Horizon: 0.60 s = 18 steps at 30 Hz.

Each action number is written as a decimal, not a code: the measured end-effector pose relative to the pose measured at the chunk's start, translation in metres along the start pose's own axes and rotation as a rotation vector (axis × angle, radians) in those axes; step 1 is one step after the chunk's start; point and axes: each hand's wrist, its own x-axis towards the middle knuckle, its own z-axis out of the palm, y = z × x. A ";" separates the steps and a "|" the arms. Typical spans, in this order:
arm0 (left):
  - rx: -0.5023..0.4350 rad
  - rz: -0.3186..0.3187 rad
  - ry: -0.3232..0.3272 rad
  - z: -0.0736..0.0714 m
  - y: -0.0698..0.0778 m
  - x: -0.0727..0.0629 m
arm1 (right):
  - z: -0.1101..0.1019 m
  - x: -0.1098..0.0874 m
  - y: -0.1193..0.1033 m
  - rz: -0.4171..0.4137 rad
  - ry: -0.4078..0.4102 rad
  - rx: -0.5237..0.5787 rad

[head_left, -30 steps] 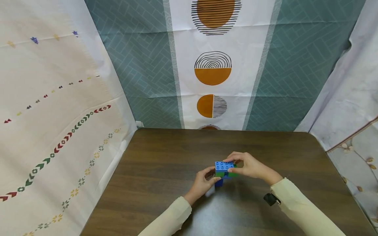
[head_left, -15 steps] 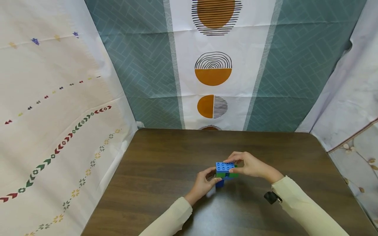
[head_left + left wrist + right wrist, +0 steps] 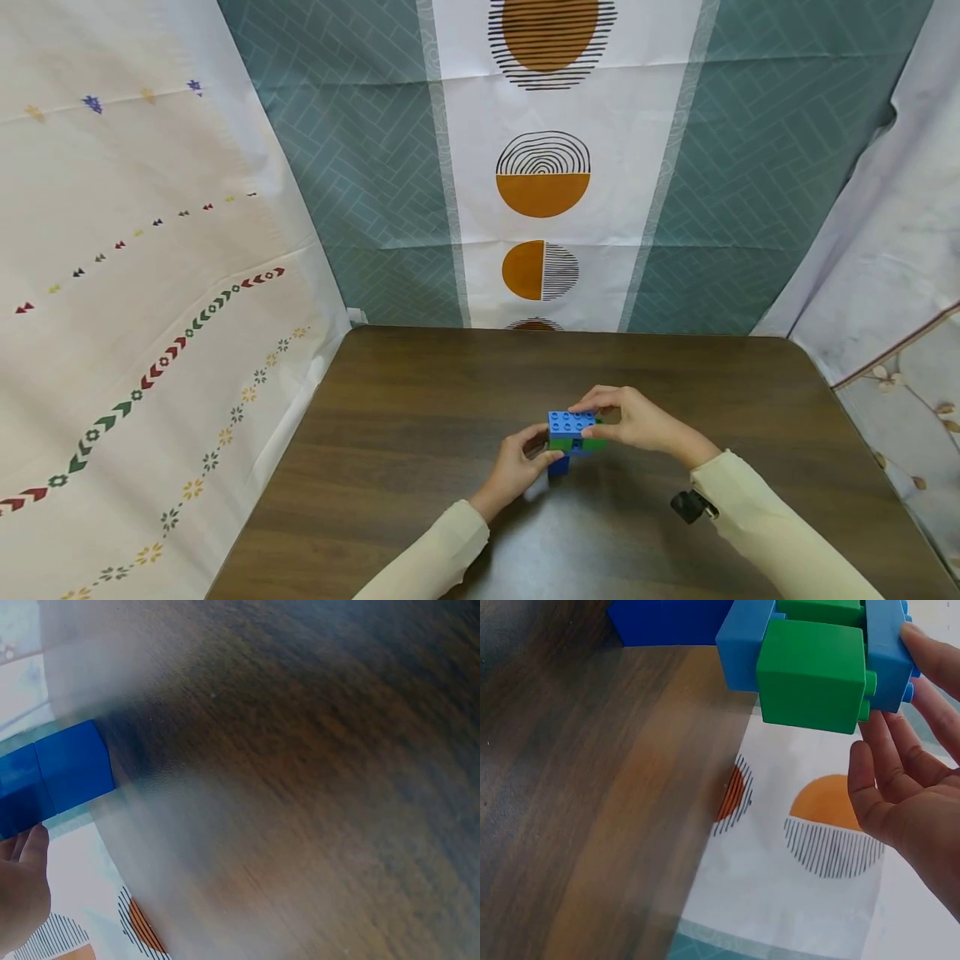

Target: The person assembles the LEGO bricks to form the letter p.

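A stack of toy building bricks stands on the wooden table in the head view. Its top is a studded light blue brick [image 3: 564,423], over green bricks [image 3: 593,445] with another light blue brick under them. Dark blue bricks [image 3: 558,467] form the base, filling the left edge of the left wrist view. With thumb in front and fingers behind, my left hand [image 3: 513,468] grips the stack's left side. My right hand [image 3: 643,425] pinches the top brick between thumb and fingers. A green brick [image 3: 810,673] juts out beside that hand in the right wrist view.
The brown wooden table [image 3: 420,392] spreads around the stack. Behind it hangs a teal and white patterned cloth [image 3: 360,167], with a cream cloth [image 3: 150,250] along the left and a pale floral one [image 3: 900,250] on the right.
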 end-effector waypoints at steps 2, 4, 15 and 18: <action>-0.005 0.001 0.005 0.000 0.001 -0.001 | 0.000 0.000 -0.001 -0.002 0.003 -0.014; -0.006 0.006 0.005 0.000 0.011 -0.003 | 0.000 -0.001 -0.001 -0.007 0.003 -0.027; -0.006 0.003 0.002 -0.001 0.024 -0.006 | 0.008 -0.001 -0.001 -0.037 0.051 -0.100; 0.008 0.007 0.001 0.000 0.012 -0.003 | 0.014 0.000 -0.001 -0.068 0.079 -0.117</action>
